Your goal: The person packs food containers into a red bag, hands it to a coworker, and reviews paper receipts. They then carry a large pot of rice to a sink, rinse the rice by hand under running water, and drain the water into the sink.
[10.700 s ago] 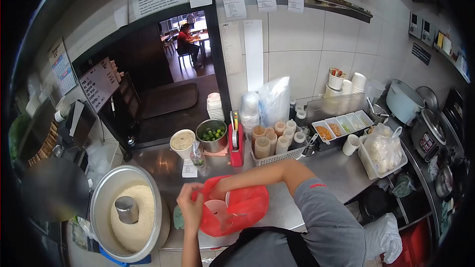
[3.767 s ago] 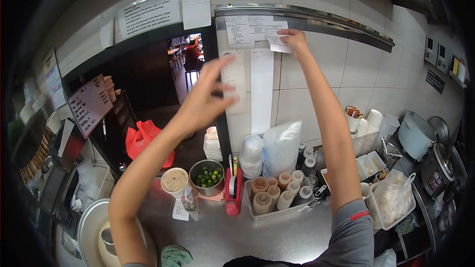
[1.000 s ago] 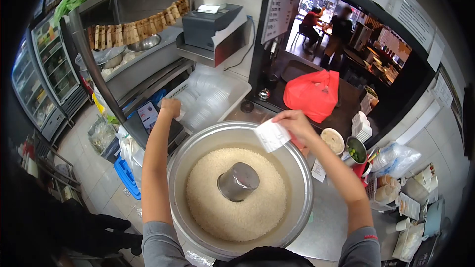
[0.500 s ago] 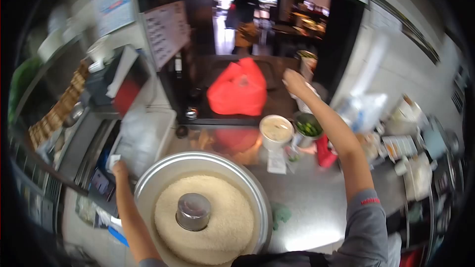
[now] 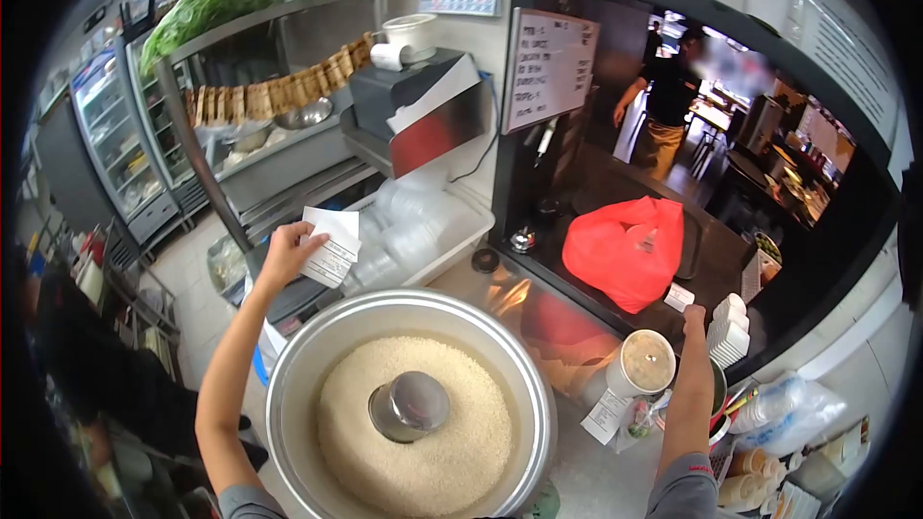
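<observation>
Printed paper receipts are pinched in my left hand, raised at the left over the plastic tray's near end. My right hand reaches to the hatch ledge, its fingers closed at a small white piece with dark marks. Just left of that piece is a knotted red plastic bag. Beside my right forearm stand a lidded tub and a stack of white containers. Below, between my arms, a large metal pot holds pale grains in water, with a metal cylinder in the middle.
A white tray of clear plastic containers lies behind the pot. Another receipt rests on the steel counter by the tub. Beyond the hatch stands a person; at far left is someone in dark clothes. Clear plastic bags sit at right.
My view has swung left, so the hatch and bag appear further right. My left hand has come up with the receipts now plainly shown. My right hand stays over the hatch ledge.
</observation>
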`<state>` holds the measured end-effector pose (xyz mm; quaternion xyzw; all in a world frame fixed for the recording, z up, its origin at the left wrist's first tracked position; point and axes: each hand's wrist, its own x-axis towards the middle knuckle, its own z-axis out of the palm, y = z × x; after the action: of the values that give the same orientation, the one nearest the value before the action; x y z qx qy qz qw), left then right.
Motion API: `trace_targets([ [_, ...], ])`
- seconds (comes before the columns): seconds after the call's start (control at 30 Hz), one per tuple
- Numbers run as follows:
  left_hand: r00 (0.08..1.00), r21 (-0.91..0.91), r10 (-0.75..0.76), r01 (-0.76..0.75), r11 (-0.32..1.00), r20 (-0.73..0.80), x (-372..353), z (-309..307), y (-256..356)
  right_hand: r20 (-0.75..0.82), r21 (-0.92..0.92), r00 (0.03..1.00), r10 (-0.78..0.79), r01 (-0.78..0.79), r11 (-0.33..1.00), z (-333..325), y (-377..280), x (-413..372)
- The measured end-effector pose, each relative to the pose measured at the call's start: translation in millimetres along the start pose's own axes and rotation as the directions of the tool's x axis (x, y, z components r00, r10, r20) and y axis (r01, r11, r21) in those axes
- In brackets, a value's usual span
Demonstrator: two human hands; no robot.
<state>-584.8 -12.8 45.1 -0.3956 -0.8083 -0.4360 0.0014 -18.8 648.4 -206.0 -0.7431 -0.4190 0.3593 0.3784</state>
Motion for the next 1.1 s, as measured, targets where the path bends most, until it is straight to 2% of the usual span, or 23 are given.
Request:
trace_targets([
  [0.03,0.995,-0.277,-0.081,0.093,0.956,0.054,-15,-4,19,0.005,0.164,0.988,0.153,-0.152,0.975,-9,-26,-16],
  [0.07,0.992,-0.264,-0.061,0.088,0.96,0.11,-24,-13,28,-0.075,-0.368,0.995,-0.058,0.027,0.93,-7,-43,-42],
  [0.1,0.988,-0.254,-0.063,0.097,0.962,0.141,-31,-17,34,-0.047,-0.446,0.959,-0.278,0.229,0.865,-21,-77,-81],
  [0.13,0.983,-0.246,-0.066,0.107,0.963,0.17,-37,-21,39,-0.232,-0.231,0.913,-0.336,0.283,0.931,-15,-105,-108],
  [0.17,0.978,-0.159,-0.009,0.043,0.986,0.209,-39,-25,45,-0.386,-0.184,0.757,-0.528,0.497,0.848,-6,-136,-127],
  [0.2,0.966,-0.171,0.039,0.005,0.985,0.257,-41,-25,47,-0.46,-0.101,0.545,-0.701,0.752,0.651,-2,-175,-161],
  [0.23,0.956,-0.202,0.089,-0.032,0.979,0.28,-41,-23,49,-0.451,-0.058,0.376,-0.809,0.893,0.447,-5,-220,-205],
  [0.27,0.942,-0.234,0.143,-0.072,0.97,0.304,-40,-21,50,-0.426,0.284,0.251,-0.869,0.949,0.135,5,-259,-246],
  [0.3,0.929,-0.228,0.154,-0.078,0.971,0.337,-39,-19,53,-0.375,0.355,0.13,-0.918,0.935,-0.013,14,-294,-297],
  [0.33,0.914,-0.224,0.169,-0.088,0.971,0.37,-38,-18,55,-0.246,0.458,0.111,-0.963,0.889,-0.015,21,-320,-359],
  [0.37,0.906,-0.22,0.19,-0.111,0.969,0.379,-36,-13,50,-0.139,0.509,0.02,-0.99,0.859,-0.054,29,-339,-412],
  [0.4,0.88,-0.231,0.254,-0.171,0.958,0.402,-37,-12,51,-0.079,0.674,-0.105,-0.991,0.727,-0.13,50,-356,-448],
  [0.43,0.85,-0.243,0.315,-0.228,0.943,0.423,-38,-12,53,-0.067,0.532,-0.254,-0.965,0.809,-0.25,69,-369,-477],
  [0.47,0.816,-0.255,0.371,-0.283,0.925,0.443,-39,-11,53,0.008,0.516,-0.324,-0.946,0.811,-0.274,71,-374,-523],
  [0.53,0.747,-0.269,0.412,-0.314,0.911,0.522,-39,-11,52,0.164,0.561,-0.349,-0.923,0.802,-0.204,119,-393,-569],
  [0.73,0.651,-0.276,0.392,-0.278,0.92,0.65,-45,-17,47,0.46,0.326,-0.03,-0.888,0.935,0.138,210,-425,-649],
  [0.8,0.641,-0.307,0.406,-0.267,0.914,0.651,-47,-22,49,0.46,0.208,0.009,-0.888,0.971,0.117,224,-426,-658],
  [0.9,0.653,-0.326,0.404,-0.245,0.913,0.641,-51,-27,46,0.221,0.31,-0.087,-0.971,0.951,-0.014,239,-421,-656],
  [0.97,0.656,-0.363,0.444,-0.267,0.893,0.611,-51,-26,44,0.057,0.535,-0.196,-0.979,0.834,-0.136,242,-420,-644],
  [1.0,0.641,-0.39,0.488,-0.301,0.87,0.593,-52,-24,41,0.047,0.621,-0.214,-0.976,0.772,-0.139,212,-411,-646],
  [1.03,0.645,-0.413,0.525,-0.334,0.847,0.555,-52,-20,40,-0.074,0.703,-0.293,-0.953,0.663,-0.258,184,-401,-638],
  [1.07,0.642,-0.443,0.563,-0.361,0.821,0.52,-55,-15,38,-0.266,0.527,-0.331,-0.905,0.736,-0.425,155,-384,-625],
  [1.1,0.662,-0.385,0.544,-0.388,0.838,0.517,-62,-14,43,-0.209,0.632,-0.255,-0.944,0.701,-0.33,123,-368,-607],
])
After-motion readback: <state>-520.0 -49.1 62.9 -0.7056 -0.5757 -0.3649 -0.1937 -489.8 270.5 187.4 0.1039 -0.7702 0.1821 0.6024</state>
